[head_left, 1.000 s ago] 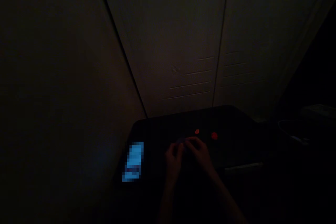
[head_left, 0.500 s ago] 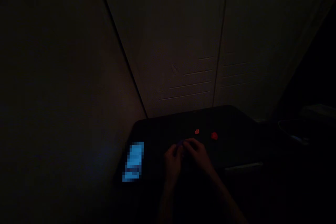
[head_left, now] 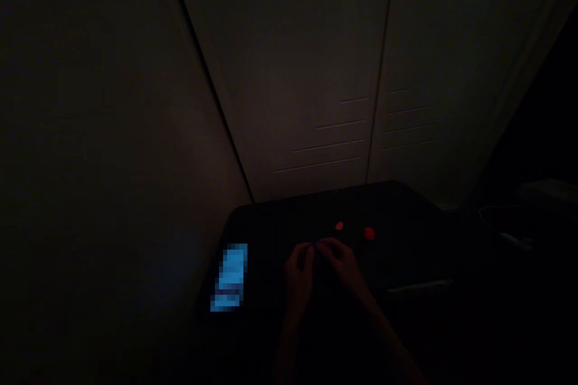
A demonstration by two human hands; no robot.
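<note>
The scene is very dark. My left hand [head_left: 300,264] and my right hand [head_left: 338,256] meet fingertip to fingertip above a dark table [head_left: 280,222], each closed in a pinch. Between the fingertips shows a sliver of a small purple piece [head_left: 316,244]; the fingers cover most of it and its kind cannot be made out. Just beyond the hands lies a small pinkish-red lump [head_left: 339,226]. A larger red lump [head_left: 369,233] rests to its right, apart from both hands.
A bright blue, pixelated screen-like rectangle [head_left: 230,278] lies at the table's left edge. Behind the table rise pale panels [head_left: 307,72] with grooves. To the right are a thin cable [head_left: 490,225] and a dim pale object [head_left: 548,189]. A light strip [head_left: 419,289] marks the front edge.
The left fingers have shifted slightly up and right around the purple piece, and less of it shows now. Both red lumps stay in place.
</note>
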